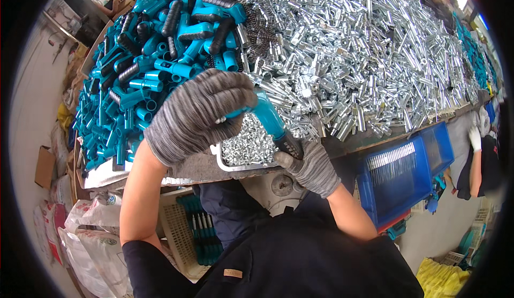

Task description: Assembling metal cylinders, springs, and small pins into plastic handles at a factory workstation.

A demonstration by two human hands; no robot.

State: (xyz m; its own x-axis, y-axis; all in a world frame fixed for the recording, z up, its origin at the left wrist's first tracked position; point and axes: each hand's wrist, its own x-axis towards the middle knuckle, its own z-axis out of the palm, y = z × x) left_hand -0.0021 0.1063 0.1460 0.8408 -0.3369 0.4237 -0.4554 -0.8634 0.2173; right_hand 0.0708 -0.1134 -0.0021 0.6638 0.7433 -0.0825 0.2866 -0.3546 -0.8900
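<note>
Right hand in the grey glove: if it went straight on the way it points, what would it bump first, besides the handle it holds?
Probably the left hand, at the far end of the blue-green handle. The metal tray looks lower down, but depth is hard to tell.

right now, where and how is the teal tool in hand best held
Likely by the black handle of the teal tool, from the lower right: that slim end slants down toward the right hand, which holds it there, while the left hand covers the upper end.
</note>
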